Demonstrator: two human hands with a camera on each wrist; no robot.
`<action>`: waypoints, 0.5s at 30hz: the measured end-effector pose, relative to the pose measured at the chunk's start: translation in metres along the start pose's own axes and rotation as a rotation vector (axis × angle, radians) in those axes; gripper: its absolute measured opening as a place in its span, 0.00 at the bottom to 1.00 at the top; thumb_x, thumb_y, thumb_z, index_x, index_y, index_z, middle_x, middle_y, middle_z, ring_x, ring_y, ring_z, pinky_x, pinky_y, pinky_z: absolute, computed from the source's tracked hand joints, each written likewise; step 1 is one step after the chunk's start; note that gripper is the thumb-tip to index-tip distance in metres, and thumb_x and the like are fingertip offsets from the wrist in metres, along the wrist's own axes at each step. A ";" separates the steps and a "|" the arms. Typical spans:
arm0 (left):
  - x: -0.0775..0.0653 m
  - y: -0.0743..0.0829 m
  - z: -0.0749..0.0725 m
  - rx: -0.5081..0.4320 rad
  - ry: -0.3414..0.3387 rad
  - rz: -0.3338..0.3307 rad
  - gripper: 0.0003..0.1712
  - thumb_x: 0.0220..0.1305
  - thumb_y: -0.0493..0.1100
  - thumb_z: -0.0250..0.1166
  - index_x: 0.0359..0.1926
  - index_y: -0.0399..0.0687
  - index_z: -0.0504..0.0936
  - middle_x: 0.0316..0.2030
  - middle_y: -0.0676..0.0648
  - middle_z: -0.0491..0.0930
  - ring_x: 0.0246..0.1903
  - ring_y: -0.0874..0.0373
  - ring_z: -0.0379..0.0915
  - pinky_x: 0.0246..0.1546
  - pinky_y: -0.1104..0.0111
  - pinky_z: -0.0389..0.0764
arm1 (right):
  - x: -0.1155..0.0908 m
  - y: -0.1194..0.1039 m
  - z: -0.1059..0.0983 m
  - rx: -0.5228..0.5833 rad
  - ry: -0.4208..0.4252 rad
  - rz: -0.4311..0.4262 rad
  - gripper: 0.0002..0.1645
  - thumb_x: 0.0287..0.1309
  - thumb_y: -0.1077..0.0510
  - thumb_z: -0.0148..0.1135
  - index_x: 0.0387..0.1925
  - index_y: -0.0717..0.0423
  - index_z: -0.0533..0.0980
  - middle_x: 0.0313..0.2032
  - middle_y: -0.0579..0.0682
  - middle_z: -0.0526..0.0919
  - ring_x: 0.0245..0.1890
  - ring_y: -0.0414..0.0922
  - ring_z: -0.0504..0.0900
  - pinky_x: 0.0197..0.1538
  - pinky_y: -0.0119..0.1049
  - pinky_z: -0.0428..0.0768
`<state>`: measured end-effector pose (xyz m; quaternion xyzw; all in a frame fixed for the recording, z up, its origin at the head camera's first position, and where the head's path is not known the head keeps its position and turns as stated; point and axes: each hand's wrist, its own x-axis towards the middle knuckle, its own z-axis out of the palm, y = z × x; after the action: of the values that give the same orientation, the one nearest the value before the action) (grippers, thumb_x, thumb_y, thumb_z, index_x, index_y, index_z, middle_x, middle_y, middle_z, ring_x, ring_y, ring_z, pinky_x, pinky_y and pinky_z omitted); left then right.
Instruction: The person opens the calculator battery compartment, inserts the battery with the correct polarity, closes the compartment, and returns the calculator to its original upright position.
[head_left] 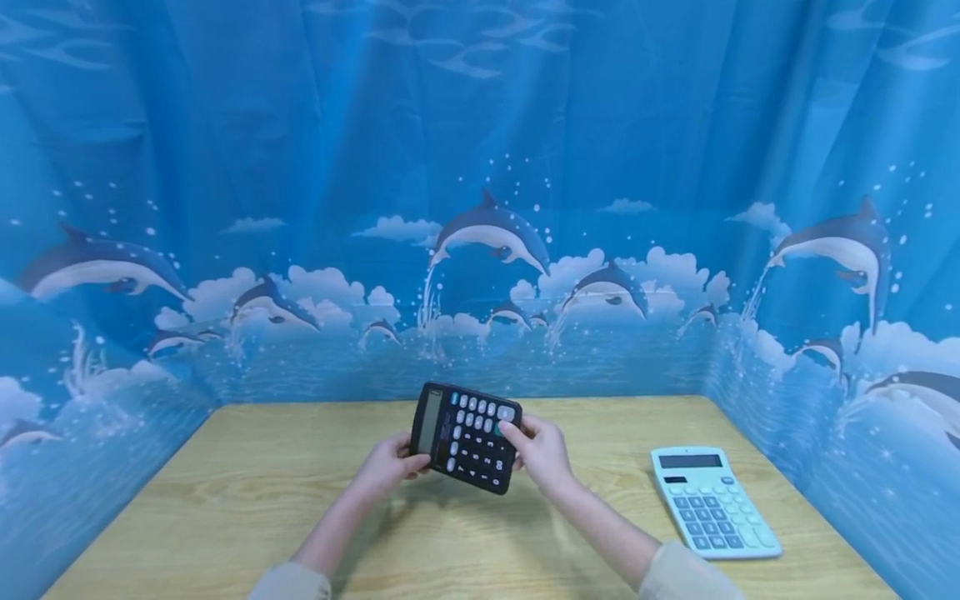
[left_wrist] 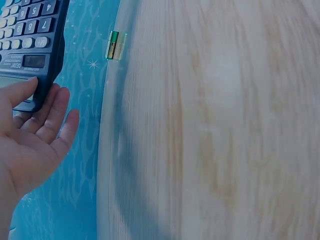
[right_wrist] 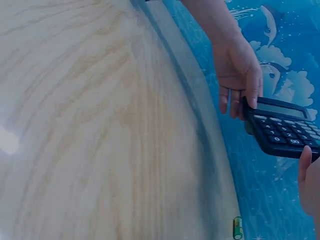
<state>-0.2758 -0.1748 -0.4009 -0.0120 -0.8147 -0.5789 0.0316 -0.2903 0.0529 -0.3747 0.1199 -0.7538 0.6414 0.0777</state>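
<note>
A black calculator [head_left: 467,437] with white and black keys is held up over the table, tilted sideways with its screen to the left. My left hand [head_left: 386,465] grips its screen end; in the left wrist view the thumb of that hand [left_wrist: 32,142] lies on the front and the fingers are behind. My right hand [head_left: 546,454] holds the opposite end, thumb on the keys, the other fingers mostly hidden behind. At the table's far edge lies a small green battery [left_wrist: 112,45], also visible in the right wrist view [right_wrist: 237,228]; the head view does not show it.
A light blue calculator [head_left: 716,503] lies face up on the wooden table [head_left: 247,483], to the right of my right forearm. Blue curtains [head_left: 480,108] printed with dolphins and clouds enclose the table at the back and both sides.
</note>
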 end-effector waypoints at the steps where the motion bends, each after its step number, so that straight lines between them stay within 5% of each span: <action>1: 0.000 0.000 0.000 -0.010 0.002 -0.003 0.17 0.57 0.30 0.60 0.47 0.26 0.72 0.37 0.37 0.80 0.33 0.50 0.78 0.38 0.56 0.80 | 0.000 0.001 0.001 0.021 0.005 0.012 0.16 0.58 0.58 0.60 0.41 0.69 0.78 0.27 0.53 0.81 0.19 0.40 0.75 0.19 0.39 0.79; 15: -0.003 -0.007 -0.007 -0.089 0.015 -0.041 0.18 0.54 0.25 0.58 0.47 0.20 0.69 0.35 0.34 0.78 0.29 0.49 0.78 0.38 0.56 0.81 | 0.000 0.009 0.005 0.058 -0.107 0.137 0.18 0.53 0.63 0.62 0.42 0.74 0.73 0.26 0.53 0.79 0.18 0.39 0.76 0.19 0.34 0.80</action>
<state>-0.2727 -0.1841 -0.4051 0.0078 -0.7880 -0.6151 0.0251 -0.2921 0.0489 -0.3839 0.1046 -0.7443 0.6595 -0.0102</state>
